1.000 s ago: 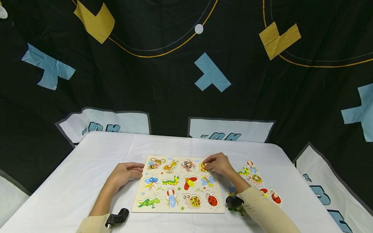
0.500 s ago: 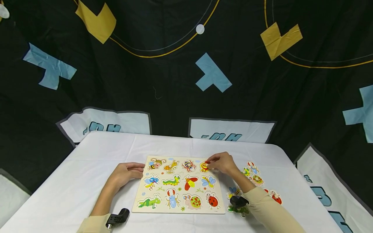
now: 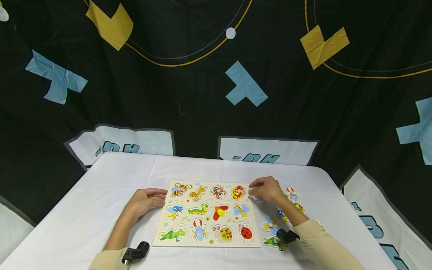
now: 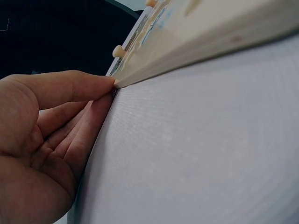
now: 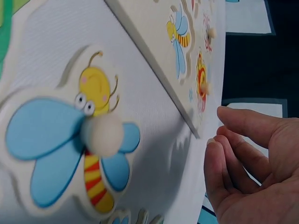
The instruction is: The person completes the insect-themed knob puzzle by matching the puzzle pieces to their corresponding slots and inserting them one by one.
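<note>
A wooden insect puzzle board [image 3: 202, 221] lies flat on the white-covered table. My left hand [image 3: 143, 202] rests beside its left edge; in the left wrist view its fingertips [image 4: 105, 86] touch the board's corner. Just off the far right corner hovers my right hand [image 3: 266, 189], fingers loosely bent with nothing between them. Close by, a red and yellow butterfly piece [image 3: 238, 192] sits in the top right slot, and its round knob [image 5: 206, 88] shows in the right wrist view. A spider piece [image 3: 218, 192] with a knob is to its left.
Loose knobbed pieces lie right of the board: a blue-winged bee [image 3: 270, 225], a green grasshopper [image 3: 274, 243], a stag beetle [image 3: 292, 194] and a snail [image 3: 298, 207]. The right forearm partly covers others. A dark curtain [image 3: 189, 101] hangs behind the table.
My right hand has let go of the butterfly piece and moved right, off the board, uncovering that piece. The left hand has stayed at the board's left edge.
</note>
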`<act>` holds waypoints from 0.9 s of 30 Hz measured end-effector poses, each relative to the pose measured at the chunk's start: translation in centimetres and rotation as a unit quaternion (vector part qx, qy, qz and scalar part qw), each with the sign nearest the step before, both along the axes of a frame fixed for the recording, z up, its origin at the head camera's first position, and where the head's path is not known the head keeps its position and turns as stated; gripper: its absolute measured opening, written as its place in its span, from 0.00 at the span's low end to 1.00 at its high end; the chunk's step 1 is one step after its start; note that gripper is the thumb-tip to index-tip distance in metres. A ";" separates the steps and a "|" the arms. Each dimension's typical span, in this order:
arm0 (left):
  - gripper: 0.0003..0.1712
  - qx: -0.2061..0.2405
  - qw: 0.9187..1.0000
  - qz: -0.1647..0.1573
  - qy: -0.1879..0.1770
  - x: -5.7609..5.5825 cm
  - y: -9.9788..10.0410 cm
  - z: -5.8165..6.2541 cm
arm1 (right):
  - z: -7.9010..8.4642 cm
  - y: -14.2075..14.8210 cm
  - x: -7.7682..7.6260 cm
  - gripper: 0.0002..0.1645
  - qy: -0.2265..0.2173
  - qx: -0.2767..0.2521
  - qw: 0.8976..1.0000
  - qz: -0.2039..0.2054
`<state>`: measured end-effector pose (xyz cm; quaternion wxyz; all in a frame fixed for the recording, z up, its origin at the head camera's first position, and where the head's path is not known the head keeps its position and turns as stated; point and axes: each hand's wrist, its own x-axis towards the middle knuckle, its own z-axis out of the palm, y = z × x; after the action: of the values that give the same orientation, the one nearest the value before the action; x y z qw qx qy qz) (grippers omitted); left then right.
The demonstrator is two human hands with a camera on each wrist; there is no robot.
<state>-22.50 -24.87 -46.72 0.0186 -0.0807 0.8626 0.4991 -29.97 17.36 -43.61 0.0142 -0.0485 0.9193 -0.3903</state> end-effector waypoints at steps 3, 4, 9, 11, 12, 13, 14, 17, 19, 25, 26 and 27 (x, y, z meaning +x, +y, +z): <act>0.28 -0.002 1.000 -0.001 0.002 0.1 0.0 0.1 | 0.0 0.6 0.1 0.13 -0.003 0.005 1.000 -0.003; 0.28 -0.002 1.000 -0.003 0.004 0.1 0.0 0.1 | 0.0 0.7 0.2 0.13 -0.005 0.005 1.000 -0.004; 0.28 -0.004 1.000 -0.002 0.004 0.1 0.0 0.2 | 0.1 1.5 0.5 0.13 -0.021 0.005 1.000 -0.008; 0.28 -0.003 1.000 -0.002 0.003 0.1 0.1 0.1 | 0.2 1.8 0.7 0.13 -0.029 0.006 1.000 -0.009; 0.28 -0.003 1.000 -0.003 0.003 0.0 0.1 0.1 | 0.1 2.1 0.8 0.13 -0.031 0.006 0.999 -0.008; 0.28 -0.002 1.000 -0.003 0.003 0.0 0.1 0.1 | 0.1 2.3 0.8 0.13 -0.034 0.006 0.999 -0.007; 0.28 0.000 1.000 -0.003 0.002 0.0 0.1 0.1 | 0.1 2.5 0.9 0.14 -0.036 0.004 0.999 -0.005; 0.28 0.002 1.000 -0.004 0.004 0.1 0.1 0.1 | 0.1 3.0 0.9 0.14 -0.039 0.005 0.999 -0.002; 0.28 0.003 1.000 -0.003 0.004 0.1 0.1 0.1 | 0.1 3.3 0.9 0.14 -0.045 0.010 0.999 -0.004; 0.27 0.003 1.000 -0.001 0.000 0.0 0.0 0.0 | 0.3 4.1 1.2 0.16 -0.075 0.017 0.997 -0.007; 0.27 0.003 1.000 0.001 -0.002 0.0 0.0 0.0 | 0.4 4.2 1.2 0.16 -0.078 0.014 0.997 -0.004; 0.27 0.003 1.000 0.001 -0.003 0.0 0.0 -0.1 | 0.4 4.4 1.2 0.16 -0.080 0.011 0.997 0.000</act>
<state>-22.48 -24.83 -46.77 0.0208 -0.0829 0.8612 0.5011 -28.73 21.75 -43.20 0.0885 -0.0169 0.9194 -0.3828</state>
